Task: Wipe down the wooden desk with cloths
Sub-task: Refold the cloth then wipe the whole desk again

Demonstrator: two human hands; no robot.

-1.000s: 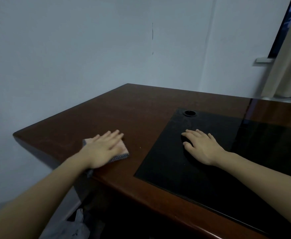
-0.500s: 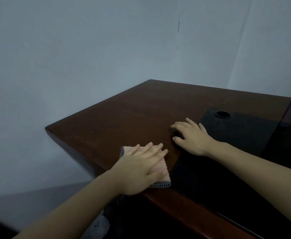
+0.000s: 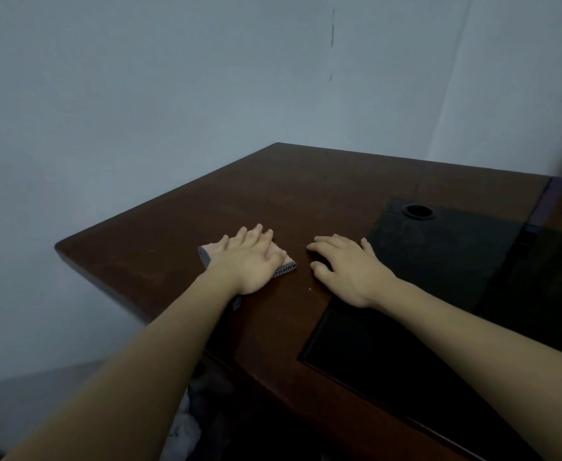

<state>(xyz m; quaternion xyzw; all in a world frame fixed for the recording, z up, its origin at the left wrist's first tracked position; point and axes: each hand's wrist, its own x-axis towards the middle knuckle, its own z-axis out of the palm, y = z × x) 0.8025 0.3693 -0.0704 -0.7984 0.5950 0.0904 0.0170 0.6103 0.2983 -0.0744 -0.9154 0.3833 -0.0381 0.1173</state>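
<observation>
**Wiping the tabletop: cloth under a flat palm**

Pressing the cloth [image 3: 281, 261] against the tabletop [image 3: 146, 261], the left hand [image 3: 249, 261] lies flat with fingers straight and slightly spread, covering most of the fabric. The cloth sits on the brown wood near the left front corner, just left of the right hand [image 3: 346, 271]. Pale pink fabric and a dark speckled edging show at its left and right margins; its long axis appears to run roughly left to right, though the hand hides too much to be sure. Judged from its look, the cloth is light, soft and limp: it will bunch if pushed from one edge, so downward pressure through the whole palm at its centre should carry it best. The right hand rests palm down on the wood, fingers loosely bent, holding nothing, beside a black inset panel [image 3: 439, 261] with a round grommet hole [image 3: 417, 211]. A pale wall [image 3: 173, 94] stands behind the tabletop.
</observation>
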